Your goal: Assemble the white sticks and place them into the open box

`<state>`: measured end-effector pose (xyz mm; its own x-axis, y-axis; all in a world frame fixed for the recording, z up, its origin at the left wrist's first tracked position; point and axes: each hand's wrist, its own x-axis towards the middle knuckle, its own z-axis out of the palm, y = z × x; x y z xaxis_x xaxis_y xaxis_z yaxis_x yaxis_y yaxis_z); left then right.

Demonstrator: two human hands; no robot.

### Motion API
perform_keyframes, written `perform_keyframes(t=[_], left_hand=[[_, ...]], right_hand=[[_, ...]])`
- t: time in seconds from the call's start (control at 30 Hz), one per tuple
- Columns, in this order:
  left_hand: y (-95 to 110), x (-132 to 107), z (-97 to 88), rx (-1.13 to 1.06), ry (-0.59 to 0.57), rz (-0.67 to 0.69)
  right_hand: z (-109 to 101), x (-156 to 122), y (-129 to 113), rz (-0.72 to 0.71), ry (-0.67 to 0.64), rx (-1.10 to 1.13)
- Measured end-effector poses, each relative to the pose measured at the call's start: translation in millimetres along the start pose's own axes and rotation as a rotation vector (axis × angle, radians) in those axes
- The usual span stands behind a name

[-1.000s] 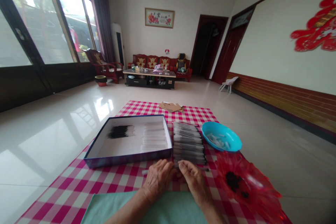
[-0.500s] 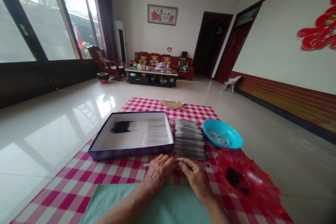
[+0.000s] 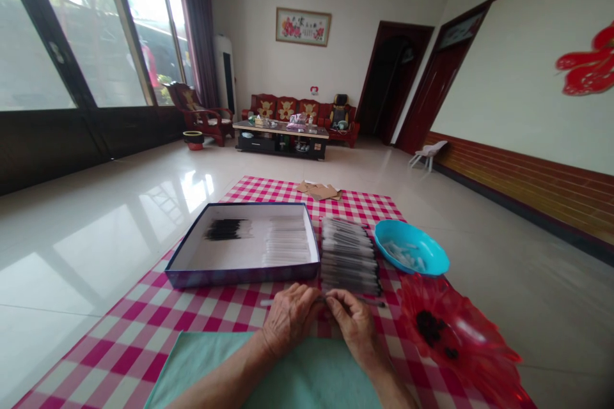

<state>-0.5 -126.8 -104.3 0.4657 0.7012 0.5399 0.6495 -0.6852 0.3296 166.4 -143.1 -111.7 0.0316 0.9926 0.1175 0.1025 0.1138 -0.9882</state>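
Observation:
My left hand (image 3: 290, 316) and my right hand (image 3: 354, 319) meet above the front of the table, both closed on one slim pen (image 3: 373, 302). The pen lies level across them; its pale end sticks out left of my left hand, its dark tip right of my right hand. Fingers cover its middle. Just beyond my hands is a stacked row of similar pens (image 3: 351, 259) with clear barrels. Left of that row, a shallow dark-blue box (image 3: 242, 276) with a white inside holds a cluster of thin black pieces (image 3: 224, 229) and a row of clear tubes (image 3: 286, 241).
A blue bowl (image 3: 435, 261) with small translucent pieces stands at the right. Nearer is a red flower-shaped bowl (image 3: 480, 339) holding small black pieces. A green cloth (image 3: 206, 358) lies under my forearms on the checked tablecloth (image 3: 115, 345). Cardboard pieces (image 3: 320, 191) lie at the far edge.
The whole view has shifted slightly to the right. My hands keep almost the same pose on the pen; nothing else has visibly moved.

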Motion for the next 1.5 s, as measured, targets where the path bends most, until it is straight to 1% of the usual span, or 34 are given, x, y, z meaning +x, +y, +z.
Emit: perform_keyframes(t=[0.1,0.2,0.3,0.37,0.43,0.6,0.67,0.73,0.8,0.87,0.93,1.0,1.07,1.13,1.2,1.27,1.3,1.37,1.43,1.5], left_hand=[[0.4,1.6,-1.7,0.008,0.002,-0.002],[-0.4,2.3,-0.1,0.011,0.005,-0.012],[-2.1,1.3,3.4,0.022,0.014,-0.006],[-2.7,0.3,4.6,0.028,0.015,-0.005],[-2.6,-0.2,4.4,0.029,0.007,-0.006],[-1.7,0.8,2.0,0.013,0.001,-0.010],[-1.9,1.2,1.9,0.011,-0.001,-0.016],[-2.1,1.3,2.2,0.012,-0.007,-0.017],[-2.1,1.2,2.3,0.014,-0.010,-0.016],[-2.1,1.1,2.2,0.014,-0.007,-0.014],[-2.1,1.0,2.1,0.011,-0.008,-0.009],[-2.2,0.7,2.1,0.007,-0.012,-0.006],[-2.2,0.5,2.2,0.004,-0.017,-0.009],[-2.0,0.3,2.1,0.004,-0.027,-0.022],[-1.5,0.3,2.1,0.008,-0.043,-0.036],[-1.2,0.5,2.1,0.013,-0.051,-0.043],[-1.2,0.5,2.2,0.016,-0.051,-0.043],[-1.6,0.4,2.6,0.018,-0.050,-0.043],[-2.3,0.1,2.9,0.017,-0.049,-0.043],[-2.9,-0.3,3.0,0.013,-0.048,-0.039]], right_hand=[[0.6,-1.3,-3.8,-0.019,-0.046,0.074],[2.5,-1.2,-6.5,-0.012,-0.026,0.103],[3.7,-0.1,-4.7,-0.011,0.031,-0.070],[3.3,0.3,-2.5,-0.024,0.034,-0.193],[2.2,0.0,-1.5,-0.049,0.024,-0.233],[0.7,-1.9,-4.6,-0.118,-0.010,-0.142],[1.4,-2.3,-5.6,-0.112,-0.039,-0.061],[2.4,-2.2,-5.5,-0.086,-0.040,0.005],[3.3,-1.5,-4.5,-0.049,-0.008,-0.014],[3.5,-0.5,-3.4,-0.025,0.018,-0.116],[3.1,0.1,-3.0,-0.040,0.027,-0.205],[2.2,0.0,-3.8,-0.096,0.020,-0.229],[1.5,-0.8,-5.6,-0.159,0.004,-0.201],[1.4,-1.9,-7.1,-0.180,-0.037,-0.141],[1.8,-2.7,-7.5,-0.147,-0.069,-0.054],[2.6,-2.8,-7.0,-0.097,-0.060,-0.007],[3.0,-2.7,-6.7,-0.079,-0.037,-0.023],[3.7,-2.2,-6.5,-0.073,0.008,-0.132],[3.9,-1.6,-6.8,-0.103,0.033,-0.250],[3.6,-1.1,-7.0,-0.160,0.030,-0.290]])
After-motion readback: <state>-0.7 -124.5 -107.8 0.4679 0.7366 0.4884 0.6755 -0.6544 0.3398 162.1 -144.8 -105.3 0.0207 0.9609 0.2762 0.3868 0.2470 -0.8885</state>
